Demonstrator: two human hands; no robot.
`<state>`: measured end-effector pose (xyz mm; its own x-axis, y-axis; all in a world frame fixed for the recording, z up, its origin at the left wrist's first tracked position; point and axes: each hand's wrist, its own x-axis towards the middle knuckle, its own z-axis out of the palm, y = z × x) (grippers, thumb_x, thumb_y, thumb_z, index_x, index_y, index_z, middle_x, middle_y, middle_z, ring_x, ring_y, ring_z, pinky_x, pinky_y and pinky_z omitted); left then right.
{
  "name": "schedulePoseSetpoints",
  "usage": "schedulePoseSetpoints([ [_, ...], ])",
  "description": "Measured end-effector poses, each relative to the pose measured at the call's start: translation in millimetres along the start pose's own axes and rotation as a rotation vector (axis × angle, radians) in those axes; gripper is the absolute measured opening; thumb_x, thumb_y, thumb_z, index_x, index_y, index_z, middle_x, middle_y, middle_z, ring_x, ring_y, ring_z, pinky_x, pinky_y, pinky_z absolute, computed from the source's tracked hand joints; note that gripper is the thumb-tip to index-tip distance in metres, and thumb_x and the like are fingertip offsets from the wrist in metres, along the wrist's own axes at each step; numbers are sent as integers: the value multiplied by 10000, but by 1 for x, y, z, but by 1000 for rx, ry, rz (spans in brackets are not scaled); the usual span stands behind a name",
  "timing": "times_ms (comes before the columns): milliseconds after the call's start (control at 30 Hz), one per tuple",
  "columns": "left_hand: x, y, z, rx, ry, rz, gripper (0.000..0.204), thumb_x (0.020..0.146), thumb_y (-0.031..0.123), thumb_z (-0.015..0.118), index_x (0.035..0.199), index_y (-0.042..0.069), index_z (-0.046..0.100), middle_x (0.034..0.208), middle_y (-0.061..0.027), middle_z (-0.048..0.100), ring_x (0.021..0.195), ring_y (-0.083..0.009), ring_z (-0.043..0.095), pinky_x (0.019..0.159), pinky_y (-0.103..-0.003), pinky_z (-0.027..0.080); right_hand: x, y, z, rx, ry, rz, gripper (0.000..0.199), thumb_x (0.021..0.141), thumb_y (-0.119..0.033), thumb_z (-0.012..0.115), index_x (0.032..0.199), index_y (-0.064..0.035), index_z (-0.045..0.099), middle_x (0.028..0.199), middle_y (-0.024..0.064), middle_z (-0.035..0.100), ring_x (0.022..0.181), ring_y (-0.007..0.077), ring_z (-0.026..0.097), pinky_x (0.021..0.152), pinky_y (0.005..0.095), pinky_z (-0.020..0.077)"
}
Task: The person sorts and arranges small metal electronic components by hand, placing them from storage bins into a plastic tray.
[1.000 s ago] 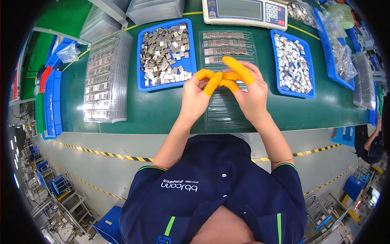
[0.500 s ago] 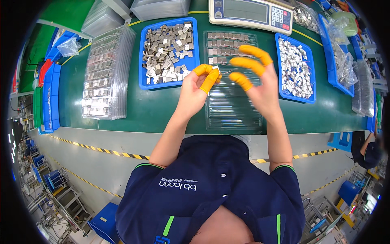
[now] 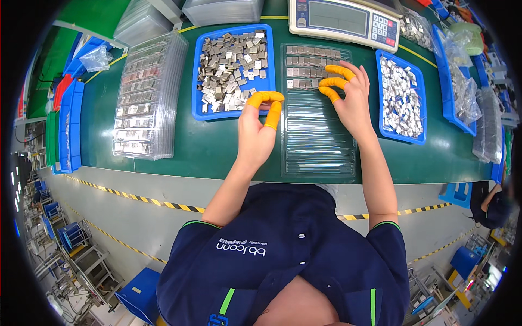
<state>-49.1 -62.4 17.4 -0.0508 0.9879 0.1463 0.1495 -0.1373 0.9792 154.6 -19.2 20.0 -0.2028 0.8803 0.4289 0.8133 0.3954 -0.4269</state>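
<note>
My right hand, in yellow finger cots, bends over a clear ribbed plastic tray. Its thumb and a finger pinch at the end of the third row, on what looks like a small metal USB plug; the fingertips partly cover it. Other metal plugs fill the far rows. To the tray's left, my left hand keeps thumb and forefinger together in yellow cots; anything between the tips is hidden. A blue bin of loose metal plugs lies just beyond it.
A blue bin of small white-and-metal pieces stands right of the tray. A digital scale sits at the back. Stacked filled trays stand at left. Bagged parts in another blue bin are at far right. A person is beyond.
My right hand has come down onto the tray's third row, its spread fingers now closing. The white-faced plug seen at my left fingertips no longer shows there; that hand has drawn slightly left.
</note>
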Motion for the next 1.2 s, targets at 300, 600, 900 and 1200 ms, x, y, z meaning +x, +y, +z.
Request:
schedulePoseSetpoints([
  [300, 16, -1, -38, 301, 131, 111, 158, 782, 15, 591, 937, 25, 618, 937, -116, 587, 899, -260, 523, 809, -325, 408, -3, 0, -1, 2, -20, 31, 120, 738, -138, 665, 853, -108, 688, 1058, 46, 597, 1158, 230, 429, 1063, 441, 168],
  [600, 41, 1, -70, 905, -36, 208, 216, 679, 124, 709, 883, 57, 687, 914, -131, 596, 866, -286, 507, 803, -376, 411, -35, 77, -57, -356, 193, 436, 269, 723, -88, 670, 989, -49, 648, 944, 159, 613, 896, 299, 561, 805, 374, 439],
  [900, 55, -6, -62, 964, -208, 250, 178, 682, 145, 705, 836, 60, 683, 800, -120, 593, 819, -281, 511, 798, -376, 377, -34, 71, -70, -169, 56, 773, 252, 727, -117, 687, 972, -61, 668, 772, 122, 650, 658, 245, 610, 617, 324, 467],
  [1200, 46, 0, -53, 656, -41, 72, 167, 764, 90, 640, 895, -14, 640, 845, -133, 614, 789, -260, 556, 733, -347, 435, -39, 85, -80, 218, 415, 770, 177, 810, -31, 610, 968, 48, 624, 850, 127, 654, 756, 179, 643, 680, 267, 506],
])
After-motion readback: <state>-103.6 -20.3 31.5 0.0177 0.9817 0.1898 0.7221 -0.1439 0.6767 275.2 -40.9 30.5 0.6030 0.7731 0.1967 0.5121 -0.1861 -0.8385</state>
